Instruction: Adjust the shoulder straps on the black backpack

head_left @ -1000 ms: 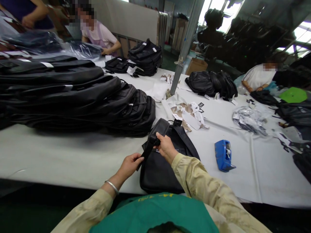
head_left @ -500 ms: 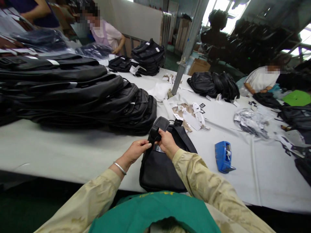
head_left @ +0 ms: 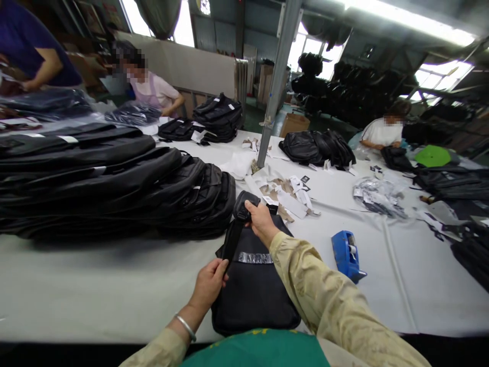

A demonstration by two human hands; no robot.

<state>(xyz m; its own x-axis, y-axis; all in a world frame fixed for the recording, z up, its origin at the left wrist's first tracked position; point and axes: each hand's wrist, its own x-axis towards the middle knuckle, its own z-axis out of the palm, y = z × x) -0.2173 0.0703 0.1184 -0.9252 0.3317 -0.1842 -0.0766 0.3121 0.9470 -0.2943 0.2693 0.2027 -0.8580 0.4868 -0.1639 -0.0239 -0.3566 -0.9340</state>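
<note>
Right hand [head_left: 260, 220] is pinched on the upper end of the black strap [head_left: 233, 239], left hand [head_left: 209, 283] closed on its lower end, pulling it taut over the black bag [head_left: 254, 285] lying flat at the table [head_left: 95, 290] edge. Judging by that, the strap is mid-handling, the bag not yet on the big stack [head_left: 114, 183]. The buckle detail and the bag's near edge are hidden.

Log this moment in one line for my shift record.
left hand: grips black webbing strap | right hand: holds strap top | black fabric bag: flat on table
</note>
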